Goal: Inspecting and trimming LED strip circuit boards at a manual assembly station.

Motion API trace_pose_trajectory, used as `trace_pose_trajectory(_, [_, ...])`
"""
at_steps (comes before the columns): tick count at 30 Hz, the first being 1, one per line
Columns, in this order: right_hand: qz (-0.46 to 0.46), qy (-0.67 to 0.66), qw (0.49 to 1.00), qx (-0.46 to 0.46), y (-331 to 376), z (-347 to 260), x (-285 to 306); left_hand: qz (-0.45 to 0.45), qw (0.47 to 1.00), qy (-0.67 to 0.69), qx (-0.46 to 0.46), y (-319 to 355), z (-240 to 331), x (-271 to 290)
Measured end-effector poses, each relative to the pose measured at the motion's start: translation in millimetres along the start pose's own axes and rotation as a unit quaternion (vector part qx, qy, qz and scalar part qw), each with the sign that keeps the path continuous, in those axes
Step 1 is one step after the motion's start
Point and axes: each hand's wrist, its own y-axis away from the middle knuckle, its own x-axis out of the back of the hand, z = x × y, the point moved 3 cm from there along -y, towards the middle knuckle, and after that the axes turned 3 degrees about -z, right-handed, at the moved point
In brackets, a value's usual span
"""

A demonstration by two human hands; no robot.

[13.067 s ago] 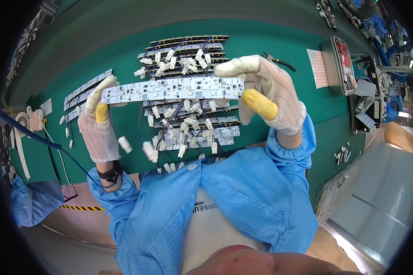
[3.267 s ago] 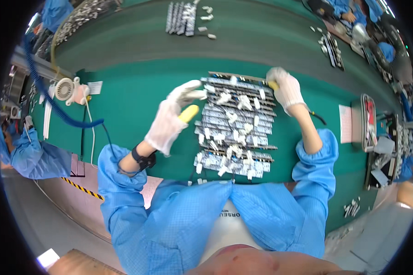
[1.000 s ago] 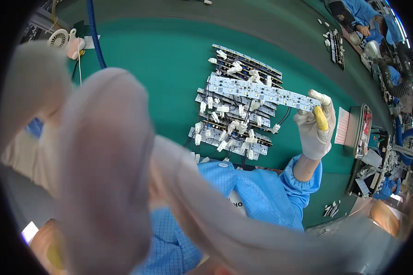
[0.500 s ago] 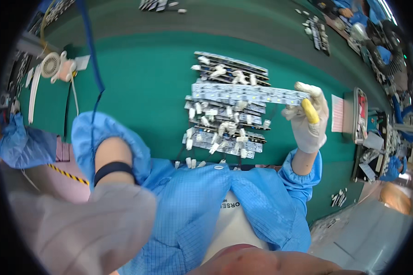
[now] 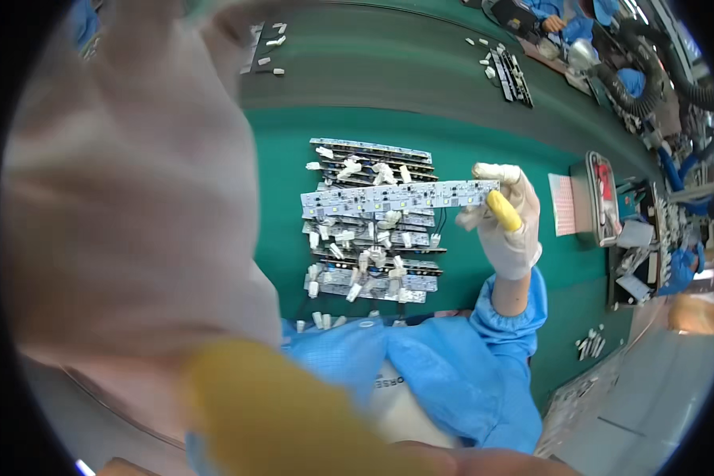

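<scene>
My right hand [image 5: 509, 230], in a white glove with a yellow finger cover, pinches the right end of a long LED circuit board strip [image 5: 397, 197]. The strip is held level above more LED strips [image 5: 349, 279], stacked on the green mat with white connectors and short black wires on them. My left hand [image 5: 143, 190], gloved as well, fills the left side very close to the camera. It is blurred, with a yellow finger cover [image 5: 270, 412] at its lower part; whether it holds anything does not show.
A grey conveyor belt [image 5: 389, 71] runs along the far side, carrying more strips [image 5: 512, 75]. Right of my right hand are a pink sheet [image 5: 563, 205] and a metal bin [image 5: 599, 198]. Loose white connectors [image 5: 589, 343] lie at the near right. Another person's hand [image 5: 553, 24] shows at the far right.
My left hand has risen from low at the left to right in front of the camera. The view has shifted; my right hand still holds the strip at its end.
</scene>
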Motion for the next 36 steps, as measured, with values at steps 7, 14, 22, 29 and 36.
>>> trace_pose_trajectory(7, [0.06,0.058,0.996,-0.021,3,-9,3,-0.061,0.997,0.018,-0.048,-33,-21,8])
trace_pose_trajectory(14, [0.043,-0.012,0.999,-0.029,15,-11,-3,-0.077,0.983,-0.016,-0.167,-60,6,19])
trace_pose_trajectory(22, [0.024,-0.057,0.998,-0.017,15,-9,-8,-0.069,0.983,0.006,-0.169,-36,-7,-1])
trace_pose_trajectory(29, [0.019,0.036,0.999,-0.024,-2,-12,-15,-0.097,0.995,0.001,-0.024,12,-14,31])
trace_pose_trajectory(36, [0.036,-0.007,0.999,-0.006,7,-2,7,-0.141,0.989,0.004,0.04,25,-32,-14])
